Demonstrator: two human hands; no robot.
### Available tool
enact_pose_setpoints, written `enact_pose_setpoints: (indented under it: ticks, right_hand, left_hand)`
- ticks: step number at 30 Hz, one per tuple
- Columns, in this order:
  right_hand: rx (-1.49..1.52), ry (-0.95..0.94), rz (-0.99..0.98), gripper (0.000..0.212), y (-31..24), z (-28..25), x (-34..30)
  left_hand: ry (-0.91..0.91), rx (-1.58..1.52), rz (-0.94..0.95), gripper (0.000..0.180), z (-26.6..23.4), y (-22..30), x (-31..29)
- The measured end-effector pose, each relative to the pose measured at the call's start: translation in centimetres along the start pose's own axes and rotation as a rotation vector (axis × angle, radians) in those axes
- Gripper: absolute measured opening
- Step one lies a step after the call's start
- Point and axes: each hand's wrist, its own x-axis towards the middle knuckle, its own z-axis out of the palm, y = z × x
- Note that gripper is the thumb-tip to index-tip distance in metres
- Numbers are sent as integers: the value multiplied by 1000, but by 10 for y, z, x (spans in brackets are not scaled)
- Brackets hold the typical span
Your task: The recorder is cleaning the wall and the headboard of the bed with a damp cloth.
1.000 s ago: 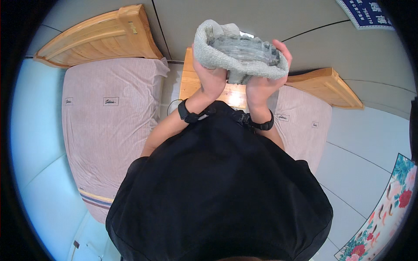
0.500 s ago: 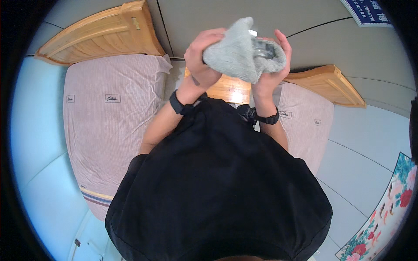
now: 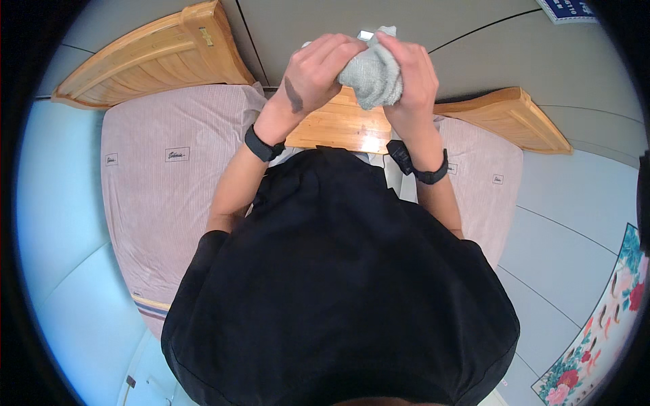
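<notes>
Both my hands are raised in front of me, pressed together around a bunched grey cloth (image 3: 374,80). My left hand (image 3: 313,71) closes over the cloth's left and top side. My right hand (image 3: 414,74) grips its right side. A small shiny clear edge of a glass object (image 3: 365,34) peeks out at the top of the bundle; the cloth and my fingers hide everything else of it. Each wrist carries a black band.
Below the hands stands a wooden nightstand (image 3: 342,127) between two beds with mauve sheets (image 3: 166,176) (image 3: 484,176). Wooden headboards (image 3: 145,51) (image 3: 504,115) stand against the wall. A floral picture (image 3: 602,325) lies at the lower right.
The cloth was spread open under a clear glass dish. My left hand swept it over the top, and both hands now hold it bunched tightly around the dish.
</notes>
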Motion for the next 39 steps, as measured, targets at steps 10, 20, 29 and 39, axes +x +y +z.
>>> enact_pose_setpoints:
  ticks: [10, 20, 29, 39]
  right_hand:
    - [1179, 568, 687, 56, -21, 20, -12]
    - [71, 41, 49, 79, -5, -24, 8]
    - [1125, 606, 723, 62, -18, 5, -6]
    - [37, 123, 29, 74, -5, -31, 22]
  left_hand:
    - [561, -608, -562, 42, 59, 22, -56]
    - [64, -56, -12, 39, 11, 5, -9]
    - [373, -127, -420, 61, 71, 21, -54]
    - [69, -231, -200, 42, 14, 12, 1]
